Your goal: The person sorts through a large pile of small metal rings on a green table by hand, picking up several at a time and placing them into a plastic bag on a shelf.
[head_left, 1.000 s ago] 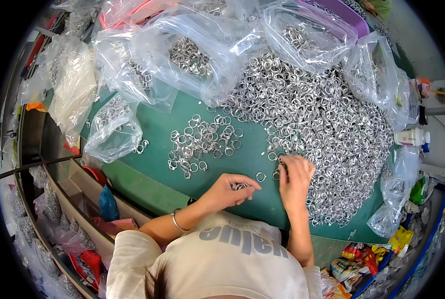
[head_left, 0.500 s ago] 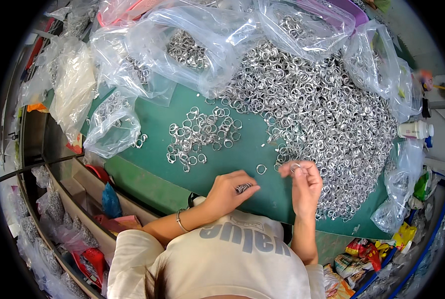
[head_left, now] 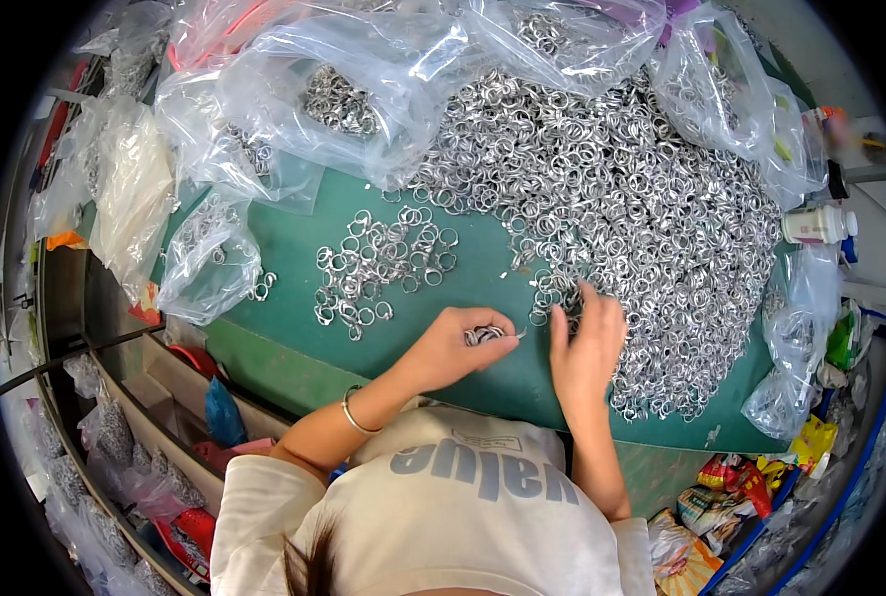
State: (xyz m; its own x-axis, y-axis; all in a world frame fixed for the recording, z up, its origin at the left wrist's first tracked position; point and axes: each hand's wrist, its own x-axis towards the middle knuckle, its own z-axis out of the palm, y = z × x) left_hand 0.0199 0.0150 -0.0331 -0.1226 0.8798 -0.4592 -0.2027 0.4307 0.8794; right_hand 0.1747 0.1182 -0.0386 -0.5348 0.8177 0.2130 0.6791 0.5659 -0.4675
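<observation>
My left hand (head_left: 460,346) is curled above the green table, closed around several silver metal rings (head_left: 485,335). Another ring sticks out by its thumb tip. To its right, my right hand (head_left: 587,343) has its fingers apart at the near left edge of a big heap of silver rings (head_left: 652,214). No ring shows in that hand, and its fingertips are close to a few loose rings (head_left: 552,291). A smaller group of rings (head_left: 378,263) lies spread on the table (head_left: 463,273), beyond my left hand.
Clear plastic bags (head_left: 393,74) holding rings line the far side. A small bag (head_left: 208,260) lies at the left. A white bottle (head_left: 817,225) stands at the right edge. Drawers (head_left: 180,372) are at the lower left; colourful packets (head_left: 726,487) lie at the lower right.
My right hand no longer pinches a ring; its fingers have spread toward the heap. The loose ring between my hands no longer lies apart, and my left hand is now there. The view has shifted slightly.
</observation>
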